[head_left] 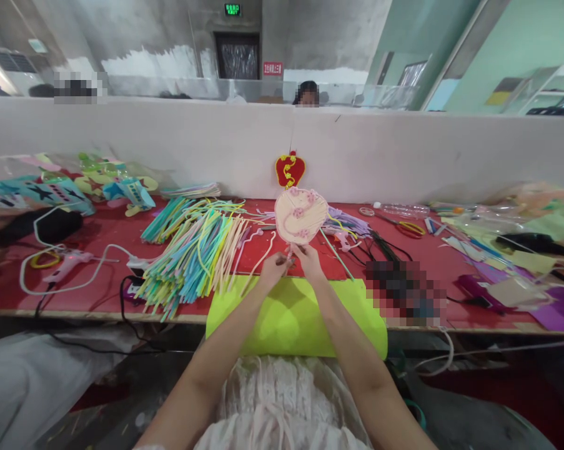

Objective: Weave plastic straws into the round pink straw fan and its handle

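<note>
A round cream craft fan with pink flowers and a white swirl stands upright above the red table. Both hands pinch its short handle at the bottom. My left hand grips from the left, fingers closed. My right hand grips from the right, fingers closed just under the fan face. A lime-green foam sheet lies under my wrists and hangs over the table's front edge.
A big heap of pastel pipe cleaners lies left of the hands. A glue gun with white cable sits far left. Scissors, paper scraps and purple sheets crowd the right. A red ornament hangs on the white partition.
</note>
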The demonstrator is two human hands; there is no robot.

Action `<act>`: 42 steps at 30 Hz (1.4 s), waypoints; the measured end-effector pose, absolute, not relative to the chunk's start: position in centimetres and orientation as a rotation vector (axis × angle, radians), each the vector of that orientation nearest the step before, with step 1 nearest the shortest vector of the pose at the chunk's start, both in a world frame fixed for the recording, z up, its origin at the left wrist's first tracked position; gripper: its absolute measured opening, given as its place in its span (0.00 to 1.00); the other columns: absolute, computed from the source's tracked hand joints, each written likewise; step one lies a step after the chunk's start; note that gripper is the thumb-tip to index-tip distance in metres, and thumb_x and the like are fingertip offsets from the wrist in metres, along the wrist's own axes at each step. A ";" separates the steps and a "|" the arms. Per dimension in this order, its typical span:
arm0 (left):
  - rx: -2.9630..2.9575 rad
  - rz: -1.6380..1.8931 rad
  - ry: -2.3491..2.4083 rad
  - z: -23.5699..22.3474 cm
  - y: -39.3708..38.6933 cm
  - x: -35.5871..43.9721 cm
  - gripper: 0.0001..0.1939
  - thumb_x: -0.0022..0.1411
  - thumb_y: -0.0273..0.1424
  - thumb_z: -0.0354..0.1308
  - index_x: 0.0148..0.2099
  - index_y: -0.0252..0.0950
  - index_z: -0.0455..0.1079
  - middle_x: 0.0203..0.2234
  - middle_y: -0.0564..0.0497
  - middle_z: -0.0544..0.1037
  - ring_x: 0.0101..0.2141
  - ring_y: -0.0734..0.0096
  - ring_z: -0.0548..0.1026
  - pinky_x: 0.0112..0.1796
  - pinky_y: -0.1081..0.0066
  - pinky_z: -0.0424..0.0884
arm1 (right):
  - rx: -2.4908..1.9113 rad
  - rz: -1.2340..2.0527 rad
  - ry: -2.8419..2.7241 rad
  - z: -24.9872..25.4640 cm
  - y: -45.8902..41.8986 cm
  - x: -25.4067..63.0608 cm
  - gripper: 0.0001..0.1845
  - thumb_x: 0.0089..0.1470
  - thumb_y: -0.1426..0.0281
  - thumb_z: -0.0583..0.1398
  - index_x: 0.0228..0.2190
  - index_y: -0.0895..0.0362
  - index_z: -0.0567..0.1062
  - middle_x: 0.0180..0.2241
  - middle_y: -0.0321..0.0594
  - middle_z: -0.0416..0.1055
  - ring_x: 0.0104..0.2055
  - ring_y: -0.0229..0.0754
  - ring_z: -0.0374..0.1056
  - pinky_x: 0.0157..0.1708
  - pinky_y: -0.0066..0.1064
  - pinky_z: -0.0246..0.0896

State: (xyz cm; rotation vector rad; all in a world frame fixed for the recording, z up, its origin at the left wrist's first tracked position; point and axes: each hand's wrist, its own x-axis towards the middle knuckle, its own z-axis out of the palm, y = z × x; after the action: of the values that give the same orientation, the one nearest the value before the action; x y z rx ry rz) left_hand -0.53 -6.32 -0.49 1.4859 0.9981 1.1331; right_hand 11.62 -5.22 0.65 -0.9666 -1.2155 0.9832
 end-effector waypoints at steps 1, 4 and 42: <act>1.510 1.145 1.011 -0.5 -6.3 -0.6 0.13 0.51 0.40 0.54 0.29 0.33 0.64 0.21 0.50 0.74 0.22 0.74 0.71 0.26 0.73 0.65 | -0.938 1.016 -1.194 0.3 -5.1 11.7 0.15 0.42 0.58 0.60 0.26 0.57 0.75 0.22 0.36 0.71 0.25 0.35 0.65 0.31 0.29 0.62; 1.513 1.275 1.050 -0.5 -6.0 -0.8 0.16 0.54 0.42 0.51 0.33 0.32 0.66 0.29 0.47 0.75 0.30 0.71 0.72 0.33 0.71 0.67 | -0.863 1.131 -1.081 -0.6 -4.8 11.9 0.15 0.38 0.58 0.62 0.27 0.56 0.75 0.25 0.35 0.72 0.28 0.36 0.67 0.36 0.31 0.63; 1.070 1.324 0.949 -2.1 -3.8 -1.5 0.20 0.43 0.36 0.61 0.39 0.31 0.67 0.31 0.48 0.75 0.31 0.68 0.73 0.35 0.63 0.71 | -1.106 1.118 -0.968 -1.6 -5.4 13.5 0.19 0.37 0.53 0.60 0.24 0.57 0.70 0.20 0.32 0.65 0.21 0.33 0.60 0.17 0.24 0.54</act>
State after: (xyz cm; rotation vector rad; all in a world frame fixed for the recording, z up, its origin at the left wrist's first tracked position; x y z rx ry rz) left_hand -1.47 -3.78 -2.14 1.0703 0.9495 1.3238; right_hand 13.53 -5.40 -1.55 -1.1057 -0.9681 1.1185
